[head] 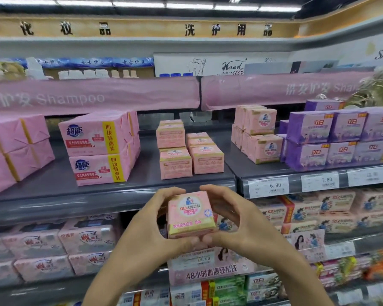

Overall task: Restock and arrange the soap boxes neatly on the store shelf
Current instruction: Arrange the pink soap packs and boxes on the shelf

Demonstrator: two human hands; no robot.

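Note:
A small pink soap box point(190, 214) with a yellow band is held in front of the shelf edge. My left hand point(152, 219) grips its left side and my right hand point(231, 217) grips its right side, fingers curled round it. On the dark grey shelf point(60, 184) just above stand two short stacks of the same pink soap boxes point(189, 152), side by side near the middle. More of these boxes point(258, 134) are stacked further right on the same level.
Large pink soap multipacks point(102, 146) fill the shelf's left; purple soap packs point(341, 140) fill the right. Price tags point(269, 186) line the shelf's front rail. Lower shelves hold more pink, green and orange soap packs. A pink Shampoo banner point(93, 96) hangs above.

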